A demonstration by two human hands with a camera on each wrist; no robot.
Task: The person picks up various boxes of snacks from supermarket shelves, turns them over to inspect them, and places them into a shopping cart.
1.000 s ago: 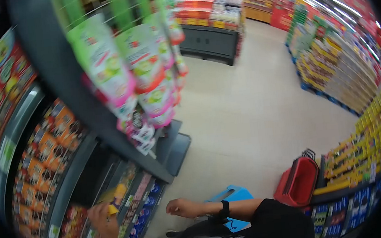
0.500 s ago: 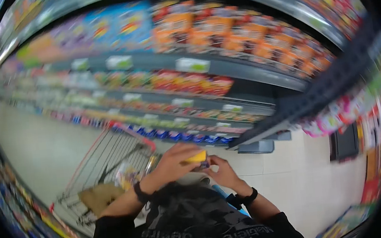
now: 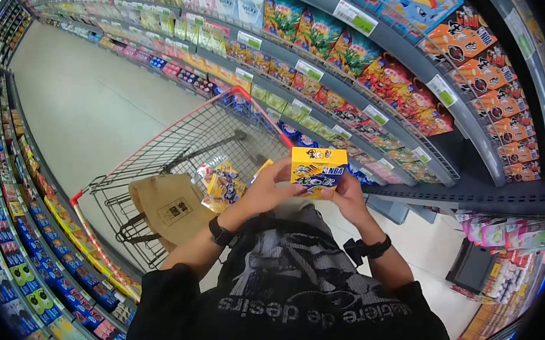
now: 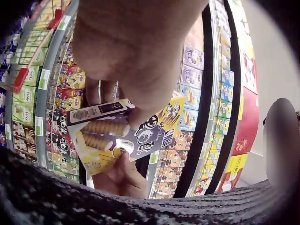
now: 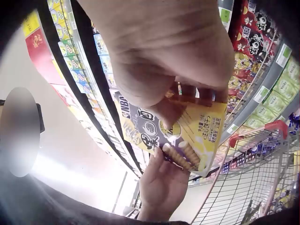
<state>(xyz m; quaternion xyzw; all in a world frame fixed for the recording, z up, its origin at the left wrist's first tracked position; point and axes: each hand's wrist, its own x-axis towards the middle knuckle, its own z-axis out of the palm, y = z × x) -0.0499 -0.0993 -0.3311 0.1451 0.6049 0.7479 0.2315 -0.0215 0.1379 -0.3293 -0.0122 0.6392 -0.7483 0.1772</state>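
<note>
A yellow and purple biscuit box (image 3: 319,167) with an NBA logo is held in front of the torso, between both hands. My left hand (image 3: 264,190) grips its left side in the head view. My right hand (image 3: 351,200) holds the lower right corner. In the left wrist view the box (image 4: 105,143) shows pictures of rolled biscuits, with the thumb of my right hand (image 4: 123,176) on its face. The right wrist view shows the box (image 5: 197,136) tilted, my right hand's fingers over its upper edge and my left hand (image 5: 161,190) below.
A wire shopping cart (image 3: 239,92) stands ahead to the left, holding a brown paper bag (image 3: 174,209) and yellow snack packs (image 3: 225,186). Stocked shelves (image 3: 363,20) curve along the right, and another shelf row (image 3: 41,284) lines the left. Between them runs a pale floor aisle (image 3: 94,89).
The view has turned from the aisle end to the shelves and cart. The box, first in my left hand beside the shelf, came before the torso; my right hand joined, and its printed face now shows.
</note>
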